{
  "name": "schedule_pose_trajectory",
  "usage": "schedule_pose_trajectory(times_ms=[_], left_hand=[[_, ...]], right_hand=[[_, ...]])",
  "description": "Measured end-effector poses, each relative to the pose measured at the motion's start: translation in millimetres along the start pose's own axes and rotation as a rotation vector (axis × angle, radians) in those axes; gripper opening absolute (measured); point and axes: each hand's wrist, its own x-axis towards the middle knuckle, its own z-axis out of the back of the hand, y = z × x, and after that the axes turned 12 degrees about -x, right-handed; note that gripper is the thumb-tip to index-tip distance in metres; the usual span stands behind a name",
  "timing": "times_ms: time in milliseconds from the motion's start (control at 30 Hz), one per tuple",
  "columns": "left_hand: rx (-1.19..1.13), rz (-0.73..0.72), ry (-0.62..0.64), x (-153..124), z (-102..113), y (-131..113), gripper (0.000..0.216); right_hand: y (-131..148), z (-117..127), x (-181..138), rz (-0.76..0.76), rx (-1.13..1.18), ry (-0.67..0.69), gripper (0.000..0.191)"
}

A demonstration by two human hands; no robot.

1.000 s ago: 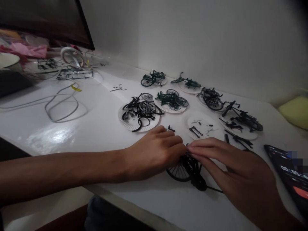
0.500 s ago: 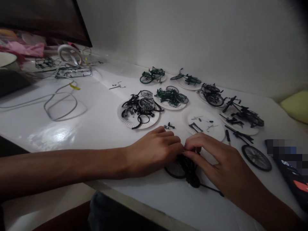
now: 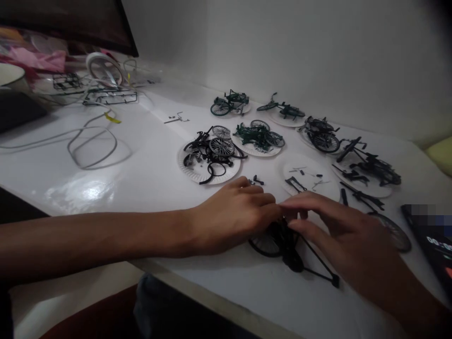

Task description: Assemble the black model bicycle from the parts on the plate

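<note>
A black miniature bicycle frame (image 3: pixel 292 256), with one wheel fitted, lies at the table's front edge. My left hand (image 3: pixel 238 207) comes across from the left, its fingers curled over the upper part of the bicycle; their tips are hidden behind the knuckles. Close against it is my right hand (image 3: pixel 328 226), the index finger reaching to the left fingertips. A gap shows between its thumb and index finger, and I see nothing held there. Just beyond the left knuckles lie small black and silver parts (image 3: pixel 257 180).
Paper plates with bicycle parts stand behind: black pieces on one plate (image 3: pixel 187 172), tiny parts on another (image 3: pixel 282 165). A loose wheel (image 3: pixel 397 233) and a phone (image 3: pixel 427 240) are at right. A grey cable (image 3: pixel 115 143) and tape roll (image 3: pixel 92 59) lie left.
The right thumb and index finger have parted from their pinch, and the thumb has drawn back. More of the bicycle frame shows. The view has shifted slightly.
</note>
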Motion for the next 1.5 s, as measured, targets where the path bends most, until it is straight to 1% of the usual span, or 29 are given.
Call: schedule_pose_trajectory(times_ms=[100,167,300,433,500,567,700,833,967,1133,1200,1300,1400,1500], left_hand=[[-0.077,0.061,-0.043,2,7,-1,0.013],[-0.148,0.087,-0.065,2,11,-2,0.011],[-0.242,0.089,-0.059,3,13,-5,0.007],[-0.274,0.085,-0.043,2,12,-7,0.007],[-0.296,0.099,-0.045,2,11,-7,0.006],[-0.338,0.119,-0.053,2,12,-7,0.007],[-0.455,0.167,-0.068,3,16,-7,0.011],[-0.533,0.194,-0.032,5,21,-9,0.010],[-0.556,0.182,-0.005,5,24,-11,0.007],[-0.577,0.216,0.016,6,25,-10,0.006],[-0.581,0.237,0.011,7,26,-9,0.007],[-0.561,0.242,-0.013,7,26,-9,0.008],[-0.516,0.206,-0.027,7,26,-8,0.008],[-0.452,0.124,-0.026,7,23,-5,0.006]], right_hand=[[-2,5,-1,-0.094,0.041,-0.013,0.014],[-3,5,-1,-0.118,0.089,-0.009,0.011],[-3,1,-1,-0.158,0.178,0.000,0.002],[1,-3,1,-0.172,0.260,0.018,0.007],[3,-3,3,-0.181,0.283,0.019,0.006],[5,-1,4,-0.191,0.293,0.024,0.003],[7,1,5,-0.217,0.345,0.056,0.007],[7,1,3,-0.207,0.425,0.077,0.012],[6,0,2,-0.192,0.452,0.076,0.015],[6,-3,1,-0.231,0.483,0.091,0.022],[8,-3,0,-0.244,0.462,0.088,0.023],[12,1,2,-0.244,0.412,0.081,0.020],[14,3,3,-0.244,0.377,0.070,0.017],[13,2,4,-0.248,0.342,0.061,0.015]])
